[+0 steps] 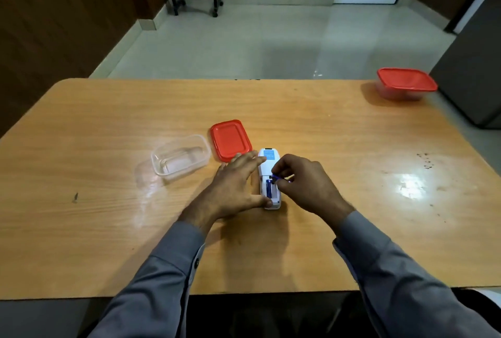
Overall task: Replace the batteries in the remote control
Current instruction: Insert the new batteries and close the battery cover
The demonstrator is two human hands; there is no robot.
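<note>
A white remote control lies face down at the middle of the wooden table, its battery bay uncovered. One blue battery sits in the bay's left slot. My left hand braces the remote from the left, thumb at its near end and fingers spread along its far side. My right hand pinches a second blue battery by its end, tilted over the right slot. The battery cover is not visible.
A clear lidless plastic box stands left of the remote, with its red lid lying beside it. A second box with a red lid on sits at the table's far right corner.
</note>
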